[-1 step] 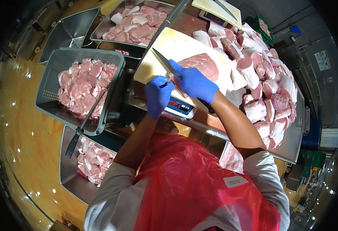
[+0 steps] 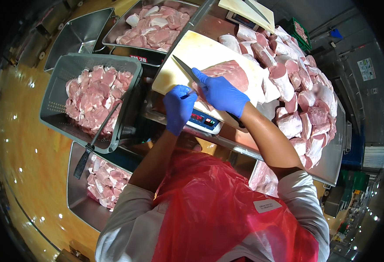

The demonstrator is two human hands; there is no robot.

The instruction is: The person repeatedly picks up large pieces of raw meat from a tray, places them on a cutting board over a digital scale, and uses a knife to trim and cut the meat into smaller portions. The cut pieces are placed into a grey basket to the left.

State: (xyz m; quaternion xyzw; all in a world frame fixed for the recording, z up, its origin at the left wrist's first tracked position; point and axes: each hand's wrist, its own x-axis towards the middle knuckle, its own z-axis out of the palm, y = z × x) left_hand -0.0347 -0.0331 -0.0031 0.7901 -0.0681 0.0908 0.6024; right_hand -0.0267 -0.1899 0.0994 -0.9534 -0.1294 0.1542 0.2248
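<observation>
A pink slab of meat (image 2: 227,75) lies on a cream cutting board (image 2: 187,43), which rests over a digital scale (image 2: 205,121) with a lit display. My right hand (image 2: 220,91), in a blue glove, grips a knife (image 2: 183,66) with the index finger stretched along the blade. The blade lies across the board at the meat's left side, and part of the handle is under my hand. My left hand (image 2: 178,105), also blue-gloved, has its fingers curled and pinched at the meat's lower-left edge, left of the knife.
A heap of meat (image 2: 301,96) covers the steel table's (image 2: 329,161) right. At left are a perforated grey bin (image 2: 54,105) of pieces with a sharpening steel (image 2: 100,133) across it, and steel tubs (image 2: 76,183) (image 2: 113,37) (image 2: 67,43). A second board (image 2: 235,8) with a knife sits behind.
</observation>
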